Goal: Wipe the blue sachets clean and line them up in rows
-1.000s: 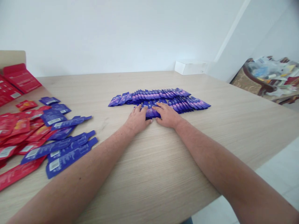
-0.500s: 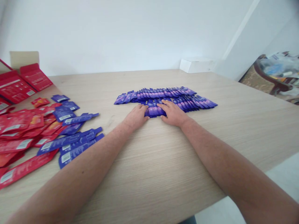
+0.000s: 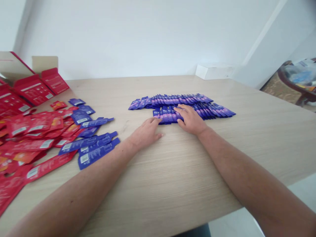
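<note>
Two overlapping rows of purple sachets lie on the table, a back row (image 3: 170, 99) and a front row (image 3: 168, 118). My right hand (image 3: 191, 120) rests on the front row with its fingers spread over the sachets. Beside the front row's left end is my left hand (image 3: 147, 132), thumb apart from the fingers, its fingertips at the edge of the nearest sachet. Neither hand is closed round anything. Part of the front row is hidden under my right hand.
Loose purple sachets (image 3: 97, 153) lie at the left beside a heap of red sachets (image 3: 37, 126). An open red box (image 3: 34, 90) stands behind them. A white box (image 3: 213, 71) sits by the wall, and a chair (image 3: 293, 85) with plastic bags is at the far right.
My left hand has drawn back slightly from the front row, baring more of its left end. My right hand stays on the sachets. The view has shifted a little to the left.
</note>
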Motion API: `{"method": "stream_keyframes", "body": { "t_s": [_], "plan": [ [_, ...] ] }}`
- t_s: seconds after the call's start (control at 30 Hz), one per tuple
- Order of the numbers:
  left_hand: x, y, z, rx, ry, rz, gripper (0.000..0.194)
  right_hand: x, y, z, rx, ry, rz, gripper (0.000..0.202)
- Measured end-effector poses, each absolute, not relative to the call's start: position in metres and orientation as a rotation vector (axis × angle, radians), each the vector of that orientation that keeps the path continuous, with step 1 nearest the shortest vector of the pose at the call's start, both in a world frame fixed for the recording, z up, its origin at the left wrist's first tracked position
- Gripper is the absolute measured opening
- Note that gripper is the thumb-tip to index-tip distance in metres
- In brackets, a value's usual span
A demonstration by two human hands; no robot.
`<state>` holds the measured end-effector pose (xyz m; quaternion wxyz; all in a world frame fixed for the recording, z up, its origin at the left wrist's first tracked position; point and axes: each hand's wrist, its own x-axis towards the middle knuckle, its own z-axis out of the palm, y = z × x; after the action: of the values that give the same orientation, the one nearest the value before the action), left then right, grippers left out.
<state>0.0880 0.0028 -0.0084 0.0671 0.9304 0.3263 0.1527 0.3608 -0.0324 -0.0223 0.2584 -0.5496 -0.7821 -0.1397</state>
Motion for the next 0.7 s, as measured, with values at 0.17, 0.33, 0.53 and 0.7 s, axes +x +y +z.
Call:
{"method": "stream_keyframes", "body": {
  "t_s": [0.17,0.33,0.53,0.7],
  "plan": [
    [0.012,-0.039,0.008,2.798,1.007,0.407,0.057,0.360,-0.046,-0.017,-1.424,-2.039,-0.510,0.054],
    [-0.075,-0.054,0.020,2.751,1.296,0.410,0.048,0.332,-0.061,-0.016,-1.377,-2.048,-0.522,0.054],
    [-0.150,-0.035,0.019,2.723,1.622,0.441,0.049,0.258,-0.088,-0.020,-1.292,-2.253,-0.262,0.054],
    [-0.165,-0.023,0.016,2.733,1.625,0.300,0.056,0.201,-0.095,-0.028,-1.198,-2.418,0.006,0.049]
  ]
}}
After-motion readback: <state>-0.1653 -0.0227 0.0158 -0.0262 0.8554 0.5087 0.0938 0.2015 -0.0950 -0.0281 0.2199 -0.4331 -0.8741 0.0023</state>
